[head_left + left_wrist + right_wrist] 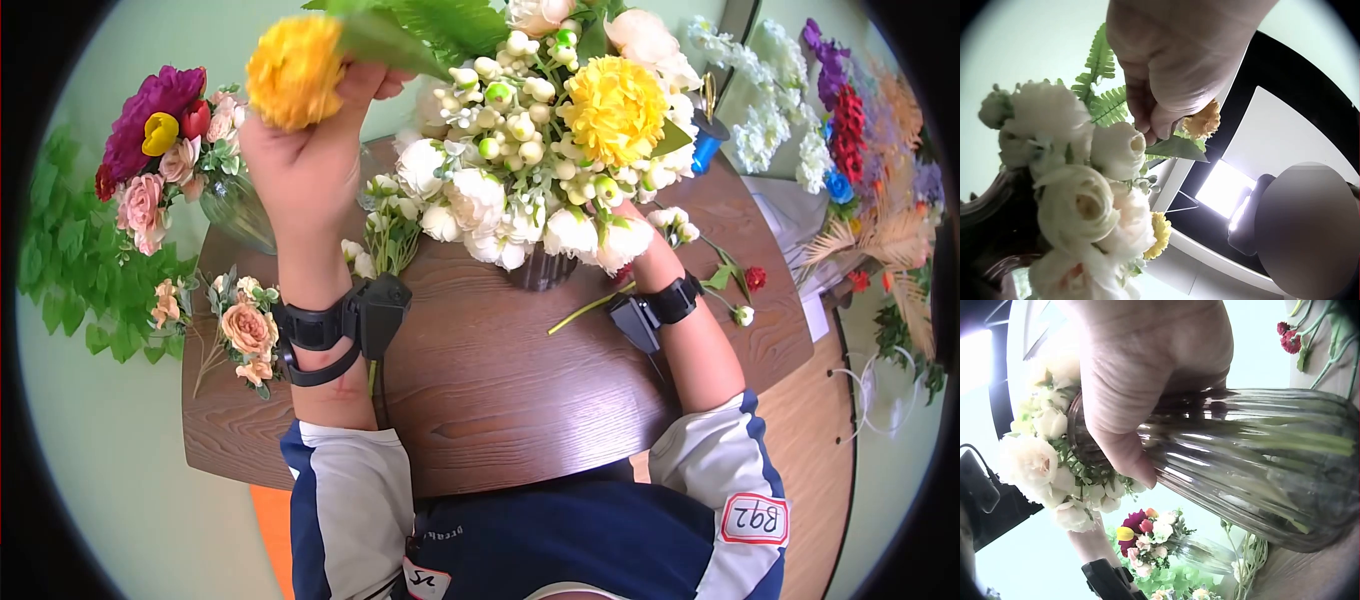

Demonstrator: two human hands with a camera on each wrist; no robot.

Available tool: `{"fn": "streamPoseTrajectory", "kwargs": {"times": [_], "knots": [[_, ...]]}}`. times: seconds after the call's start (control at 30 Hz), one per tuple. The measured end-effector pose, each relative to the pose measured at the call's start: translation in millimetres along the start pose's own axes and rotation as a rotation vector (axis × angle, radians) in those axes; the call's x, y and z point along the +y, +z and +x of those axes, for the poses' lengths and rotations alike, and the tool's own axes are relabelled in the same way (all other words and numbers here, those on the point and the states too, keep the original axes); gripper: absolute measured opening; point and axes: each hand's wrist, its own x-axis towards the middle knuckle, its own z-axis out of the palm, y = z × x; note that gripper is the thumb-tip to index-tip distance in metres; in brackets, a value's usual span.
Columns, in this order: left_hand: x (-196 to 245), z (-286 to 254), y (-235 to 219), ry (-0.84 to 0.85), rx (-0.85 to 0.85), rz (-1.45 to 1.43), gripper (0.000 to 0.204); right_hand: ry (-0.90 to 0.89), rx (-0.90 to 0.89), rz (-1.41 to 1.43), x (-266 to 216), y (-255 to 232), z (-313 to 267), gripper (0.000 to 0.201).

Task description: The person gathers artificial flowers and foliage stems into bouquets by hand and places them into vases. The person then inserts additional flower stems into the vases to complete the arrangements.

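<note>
My left hand (305, 175) is raised at the left of a full bouquet of white and cream flowers (475, 200). Its thumb and fingers pinch a yellow flower (293, 72) with a broad green leaf (1179, 148); the stem is mostly hidden by the hand. Another yellow flower (615, 108) sits among white berries in the bouquet, and fern fronds (1110, 107) rise behind it. In the right wrist view, my right hand (1154, 375) grips the neck of a ribbed, see-through vase (1254, 456) with green stems inside. Blossoms cover most of that hand in the head view.
A second glass vase (240, 215) with purple and pink flowers stands at the left. Peach roses (248, 330) lie on the brown table (500, 400) near its left edge. Red blooms (755, 278) and loose stems lie at the right. More flowers (848, 130) hang beyond the table.
</note>
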Motion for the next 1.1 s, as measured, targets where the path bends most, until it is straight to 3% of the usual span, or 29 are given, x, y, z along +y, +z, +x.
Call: {"fn": "streamPoseTrajectory", "kwargs": {"times": [0.03,0.07,0.13,0.23,0.47,0.53,0.63,0.77,0.97,1.1], "knots": [[-3,-3,-3,0.001,-0.001,0.0,0.014,0.168,0.007,0.027,-7,0,-1,0.055],[-7,-6,-7,-0.005,-0.025,0.042,0.014,0.167,0.007,0.026,0,-1,-1,0.055],[-10,-9,-10,-0.053,-0.078,0.066,0.019,-0.153,-0.009,-0.057,19,-3,2,0.053],[-7,-13,-6,-0.044,-0.08,0.041,0.018,-0.005,-0.028,-0.142,25,-7,6,0.051],[-4,-13,-8,-0.086,-0.284,0.115,0.022,-0.066,-0.065,-0.199,34,-13,7,0.051],[-2,-13,0,-0.083,-0.098,-0.098,0.028,-0.061,-0.069,-0.189,33,-12,6,0.051],[-4,-13,-7,-0.041,-0.002,-0.237,0.028,-0.053,-0.069,-0.173,32,-12,6,0.051],[5,-10,-5,-0.084,0.178,-0.005,0.023,-0.037,-0.062,-0.15,31,-12,6,0.05],[16,-11,20,-0.251,0.188,-0.023,0.025,-0.013,-0.059,-0.124,30,-11,6,0.05],[8,-6,33,-0.219,0.173,-0.004,0.032,0.002,-0.049,-0.124,30,-10,6,0.05]]}}
